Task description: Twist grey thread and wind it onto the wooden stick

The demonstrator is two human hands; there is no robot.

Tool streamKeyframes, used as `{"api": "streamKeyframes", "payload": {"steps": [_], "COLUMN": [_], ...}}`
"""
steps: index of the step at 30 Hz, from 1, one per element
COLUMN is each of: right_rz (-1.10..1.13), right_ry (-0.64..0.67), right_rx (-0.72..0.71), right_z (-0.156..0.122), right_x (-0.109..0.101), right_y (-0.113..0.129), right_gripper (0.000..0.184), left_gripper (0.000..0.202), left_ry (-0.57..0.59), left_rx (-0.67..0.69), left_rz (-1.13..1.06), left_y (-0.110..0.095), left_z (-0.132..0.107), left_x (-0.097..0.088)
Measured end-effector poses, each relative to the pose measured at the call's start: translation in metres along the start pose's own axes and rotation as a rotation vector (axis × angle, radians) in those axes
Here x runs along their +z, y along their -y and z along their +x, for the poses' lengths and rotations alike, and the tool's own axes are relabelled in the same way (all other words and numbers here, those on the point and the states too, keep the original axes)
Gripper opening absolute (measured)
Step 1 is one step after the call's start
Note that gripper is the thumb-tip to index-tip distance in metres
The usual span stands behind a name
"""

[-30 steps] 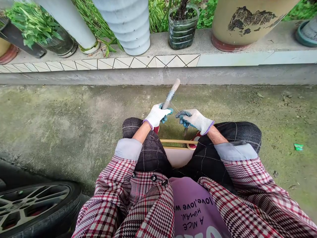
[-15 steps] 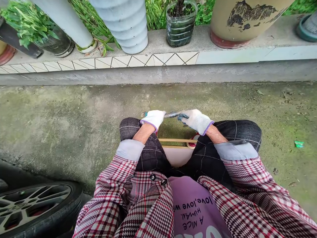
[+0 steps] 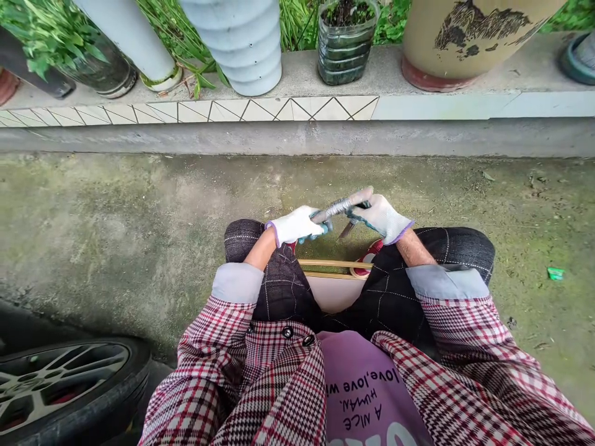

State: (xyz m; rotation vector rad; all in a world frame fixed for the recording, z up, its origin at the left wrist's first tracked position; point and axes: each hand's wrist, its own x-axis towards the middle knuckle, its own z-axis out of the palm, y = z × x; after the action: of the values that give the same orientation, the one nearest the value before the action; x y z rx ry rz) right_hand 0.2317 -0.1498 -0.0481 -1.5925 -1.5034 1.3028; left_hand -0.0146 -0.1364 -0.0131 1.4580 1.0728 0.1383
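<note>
Above concrete floor (image 3: 139, 210), left hand (image 3: 297, 224) held wire-wrapped rod (image 3: 338, 207) in grip; right hand (image 3: 382, 217) held partly hidden dark piece (image 3: 346, 230).

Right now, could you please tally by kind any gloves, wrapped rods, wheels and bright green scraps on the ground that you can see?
Left glove and right glove: 2
Wrapped rod: 1
Wheel: 1
Bright green scrap: 1
Total: 5
</note>
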Motion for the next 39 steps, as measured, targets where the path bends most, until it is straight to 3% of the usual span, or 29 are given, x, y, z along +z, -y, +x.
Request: {"api": "streamKeyframes", "payload": {"steps": [3, 6, 10, 12, 14, 17, 22, 25, 29, 31, 34, 36, 39], "right_rz": [-0.076, -0.013, 0.274, 0.315, 0.284, 0.042, -0.707, -0.823, -0.727, -0.662, -0.504, -0.357, -0.228], "right_ry": [-0.194, -0.325, -0.190, -0.121, -0.121, -0.171, -0.191, -0.226, -0.283, -0.290, -0.176, -0.030, 0.123], "right_rx": [-0.069, -0.082, 0.057, 0.081, 0.058, -0.024, -0.047, -0.036, -0.051, -0.051, -0.036, -0.016, 0.027], "right_z": [0.006, 0.010, 0.008, 0.005, 0.003, 0.001, 0.005, 0.011, 0.012, 0.009, 0.002, -0.003, -0.008], "right_x": [0.005, 0.005, 0.010, 0.016, 0.022, 0.032, 0.046, 0.045, 0.028, 0.017, 0.008, 0.007, 0.010], "right_y": [0.000, 0.003, 0.008, 0.010, 0.012, 0.017, 0.027, 0.027, 0.024, 0.024, 0.024, 0.024, 0.023], "right_gripper": [0.023, 0.031, 0.032, 0.035, 0.040, 0.052, 0.074, 0.075, 0.069, 0.056, 0.033, 0.023, 0.024], "left_gripper": [0.011, 0.015, 0.012, 0.003, 0.011, 0.018, 0.019, 0.020, 0.016, 0.011, 0.018, 0.032, 0.029], "left_ry": [-0.205, -0.325, -0.325, -0.331, -0.362, -0.452, -0.568, -0.580, -0.501, -0.576, -0.683, -0.604, -0.407], "left_rx": [-0.008, -0.009, 0.010, 0.028, 0.081, 0.064, -0.007, -0.047, -0.056, -0.116, -0.030, 0.045, 0.040], "left_rz": [-0.118, -0.305, -0.603, -0.748, -0.886, -1.033, -1.200, -1.229, -1.137, -1.003, -0.926, -0.989, -1.140], "left_y": [0.001, -0.002, -0.007, -0.005, -0.002, 0.000, -0.008, -0.016, -0.023, -0.023, -0.017, -0.011, -0.002], "left_z": [0.010, 0.021, 0.038, 0.049, 0.061, 0.077, 0.094, 0.098, 0.089, 0.080, 0.070, 0.066, 0.064], "left_x": [0.006, 0.014, 0.026, 0.032, 0.038, 0.046, 0.060, 0.066, 0.059, 0.048, 0.031, 0.023, 0.020]}}
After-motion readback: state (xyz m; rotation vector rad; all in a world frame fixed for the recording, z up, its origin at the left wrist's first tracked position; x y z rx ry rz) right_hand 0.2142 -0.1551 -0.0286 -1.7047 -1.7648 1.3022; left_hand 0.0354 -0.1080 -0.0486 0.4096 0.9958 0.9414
